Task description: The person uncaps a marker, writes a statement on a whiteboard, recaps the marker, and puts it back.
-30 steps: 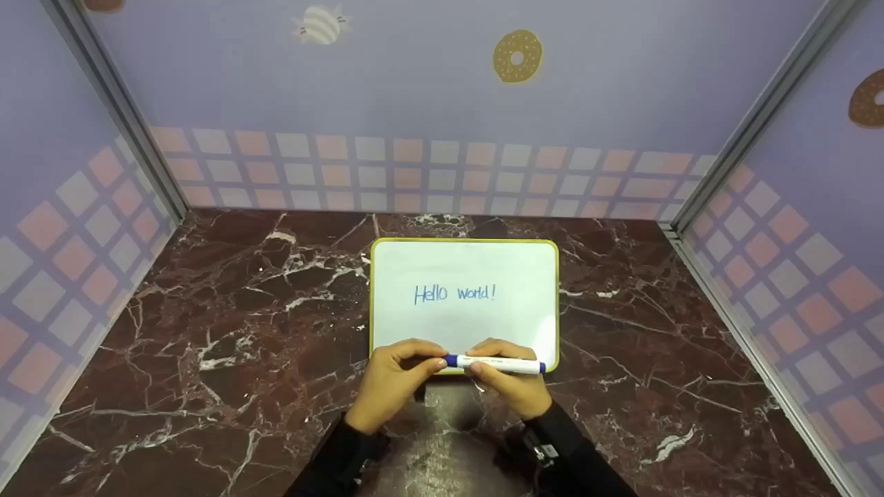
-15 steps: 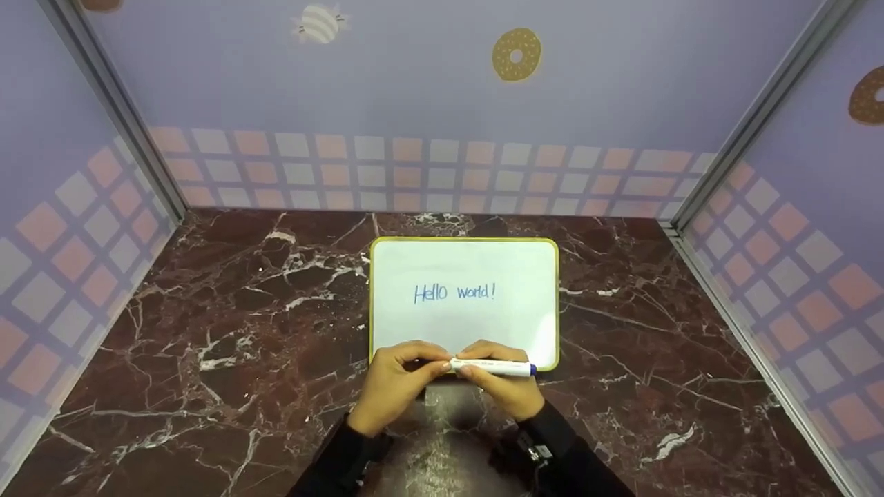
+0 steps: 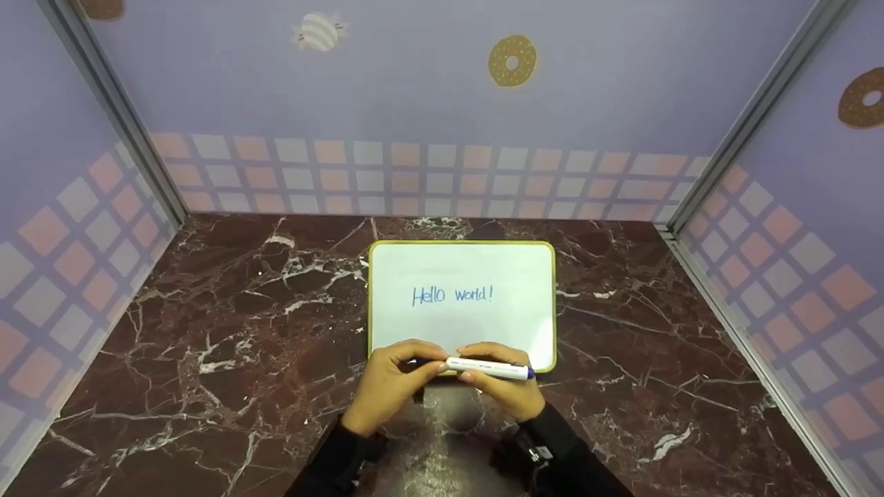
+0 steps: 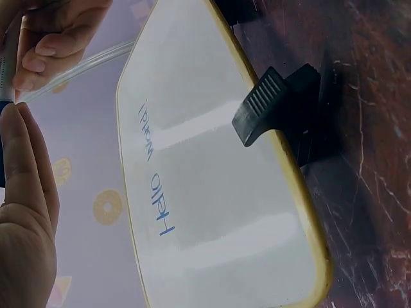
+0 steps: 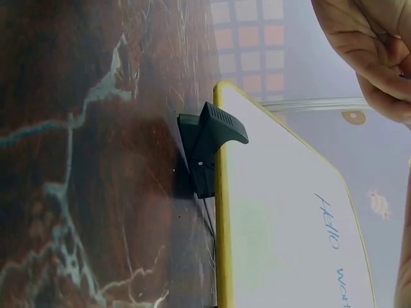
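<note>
A white marker with a blue end lies roughly level in front of the whiteboard's lower edge. My right hand holds its barrel between thumb and fingers. At the barrel's left end, my left hand pinches the blue cap, mostly hidden by the fingers. In the left wrist view, the left fingertips meet the blue part right beside the white barrel. Behind both hands stands a yellow-framed whiteboard, with "Hello world!" written on it in blue.
Black stand feet grip the board's lower edge, one a ridged clip and another clip. Under everything is a dark red marbled table. Lilac walls with printed squares and donuts enclose it on three sides.
A second ago the blue cap showed beyond the left fingertips; now it sits within the left hand. The marker and right hand have shifted slightly left. The whiteboard stays in place.
</note>
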Demonstrator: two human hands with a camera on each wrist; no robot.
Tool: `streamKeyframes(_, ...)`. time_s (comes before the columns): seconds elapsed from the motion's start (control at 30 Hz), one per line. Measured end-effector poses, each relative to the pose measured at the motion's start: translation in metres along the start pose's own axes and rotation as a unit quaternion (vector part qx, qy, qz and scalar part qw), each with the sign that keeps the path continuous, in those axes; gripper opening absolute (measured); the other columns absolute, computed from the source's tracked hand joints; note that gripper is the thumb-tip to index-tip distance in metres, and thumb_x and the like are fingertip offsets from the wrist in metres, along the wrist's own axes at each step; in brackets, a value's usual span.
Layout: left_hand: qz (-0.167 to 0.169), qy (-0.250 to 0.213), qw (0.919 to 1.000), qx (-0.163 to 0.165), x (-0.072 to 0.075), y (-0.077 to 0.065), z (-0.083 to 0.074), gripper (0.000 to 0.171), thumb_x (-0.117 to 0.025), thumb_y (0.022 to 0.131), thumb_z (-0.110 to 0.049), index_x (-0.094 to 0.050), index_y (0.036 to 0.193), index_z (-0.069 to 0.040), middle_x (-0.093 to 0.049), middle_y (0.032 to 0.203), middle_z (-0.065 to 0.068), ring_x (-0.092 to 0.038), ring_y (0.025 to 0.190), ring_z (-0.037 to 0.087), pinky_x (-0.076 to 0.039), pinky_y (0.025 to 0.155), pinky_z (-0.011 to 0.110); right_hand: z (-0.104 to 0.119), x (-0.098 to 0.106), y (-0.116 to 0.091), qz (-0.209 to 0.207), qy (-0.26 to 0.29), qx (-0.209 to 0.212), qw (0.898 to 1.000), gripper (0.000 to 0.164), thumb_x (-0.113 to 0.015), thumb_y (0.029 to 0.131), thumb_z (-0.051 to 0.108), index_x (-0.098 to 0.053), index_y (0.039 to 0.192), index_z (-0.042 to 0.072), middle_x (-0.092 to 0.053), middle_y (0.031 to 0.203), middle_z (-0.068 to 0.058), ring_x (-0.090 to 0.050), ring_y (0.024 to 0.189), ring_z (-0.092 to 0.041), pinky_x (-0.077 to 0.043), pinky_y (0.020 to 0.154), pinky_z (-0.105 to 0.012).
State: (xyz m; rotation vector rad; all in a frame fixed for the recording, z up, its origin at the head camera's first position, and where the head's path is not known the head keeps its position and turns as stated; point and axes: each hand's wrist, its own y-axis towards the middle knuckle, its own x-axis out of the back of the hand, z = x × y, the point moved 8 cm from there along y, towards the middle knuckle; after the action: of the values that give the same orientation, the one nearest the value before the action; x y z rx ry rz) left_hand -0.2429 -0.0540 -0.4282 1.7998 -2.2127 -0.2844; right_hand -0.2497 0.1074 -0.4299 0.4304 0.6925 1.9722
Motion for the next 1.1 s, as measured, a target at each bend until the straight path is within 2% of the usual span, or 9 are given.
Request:
streamKeyframes(0.1,-0.011,-0.001,0.9999,0.004,0.004,0.000,0.001,0.016,-0.076,0.083,-0.012,-0.076,0.097,-0.004,-0.073,0.103,0.015,-0.068,0.090,0.011,-0.058,0.079,0.024,0.000,0.004,-0.002,-0.007,0.011,-0.014,1.000,0.028,-0.066,0.085,-0.010,-0.064,0.112,-0.013,-0.073,0.096,0.005,-0.062,0.068,0.001,-0.053,0.055,-0.017)
streamKeyframes(0.33,-0.029,-0.014,0.9994,0.011,0.014,0.001,0.002,0.016,-0.076,0.083,-0.010,-0.074,0.096,-0.002,-0.073,0.097,0.016,-0.067,0.081,0.011,-0.057,0.073,0.021,-0.003,0.013,-0.003,-0.034,0.009,-0.045,0.998,0.023,-0.066,0.084,-0.011,-0.067,0.107,-0.010,-0.072,0.088,0.004,-0.061,0.064,-0.002,-0.052,0.054,-0.018)
streamKeyframes(0.43,-0.044,-0.014,0.9988,0.016,0.019,0.001,0.001,0.015,-0.076,0.083,-0.010,-0.073,0.097,-0.003,-0.073,0.093,0.016,-0.064,0.074,0.008,-0.055,0.068,0.020,-0.007,0.013,-0.004,-0.038,-0.012,-0.062,0.997,0.021,-0.066,0.083,-0.011,-0.067,0.104,-0.011,-0.072,0.086,0.005,-0.061,0.064,-0.002,-0.051,0.053,-0.018)
streamKeyframes(0.53,-0.056,-0.014,0.9982,0.018,0.022,0.002,0.001,0.014,-0.075,0.083,-0.008,-0.073,0.097,-0.004,-0.072,0.093,0.015,-0.064,0.074,0.008,-0.055,0.068,0.020,-0.010,0.011,-0.005,-0.029,-0.041,-0.071,0.996,0.021,-0.067,0.084,-0.010,-0.068,0.105,-0.011,-0.072,0.085,0.004,-0.061,0.065,-0.002,-0.051,0.052,-0.019)
streamKeyframes(0.67,-0.063,-0.024,0.9977,0.010,0.023,0.002,0.001,0.016,-0.075,0.083,-0.005,-0.071,0.098,-0.002,-0.072,0.096,0.017,-0.068,0.082,0.010,-0.058,0.074,0.023,-0.010,0.008,-0.005,-0.020,-0.072,-0.066,0.995,0.021,-0.067,0.083,-0.010,-0.069,0.104,-0.010,-0.074,0.084,-0.004,-0.061,0.065,-0.001,-0.051,0.051,-0.020)
streamKeyframes(0.87,-0.062,-0.032,0.9975,0.006,0.023,0.001,-0.001,0.023,-0.074,0.084,-0.006,-0.068,0.105,0.000,-0.072,0.102,0.018,-0.069,0.091,0.012,-0.058,0.080,0.024,-0.011,0.005,-0.005,-0.008,-0.076,-0.071,0.995,0.019,-0.067,0.084,-0.009,-0.068,0.103,-0.008,-0.070,0.083,-0.019,-0.062,0.069,-0.001,-0.052,0.057,-0.020)
streamKeyframes(0.97,-0.059,-0.034,0.9976,0.015,0.023,0.002,0.000,0.025,-0.072,0.086,-0.007,-0.067,0.108,0.004,-0.071,0.103,0.020,-0.070,0.091,0.011,-0.059,0.083,0.026,-0.009,0.009,-0.005,-0.017,-0.065,-0.071,0.995,0.018,-0.066,0.085,-0.010,-0.067,0.102,-0.010,-0.069,0.078,-0.018,-0.062,0.066,-0.002,-0.052,0.053,-0.021)
streamKeyframes(1.1,-0.072,-0.025,0.9968,0.025,0.028,0.004,0.001,0.024,-0.070,0.087,-0.007,-0.067,0.108,0.007,-0.071,0.101,0.021,-0.070,0.086,0.009,-0.059,0.082,0.025,-0.005,0.018,-0.005,-0.043,-0.076,-0.061,0.994,0.017,-0.067,0.083,-0.012,-0.068,0.100,-0.010,-0.071,0.078,-0.007,-0.063,0.065,-0.004,-0.052,0.053,-0.019)
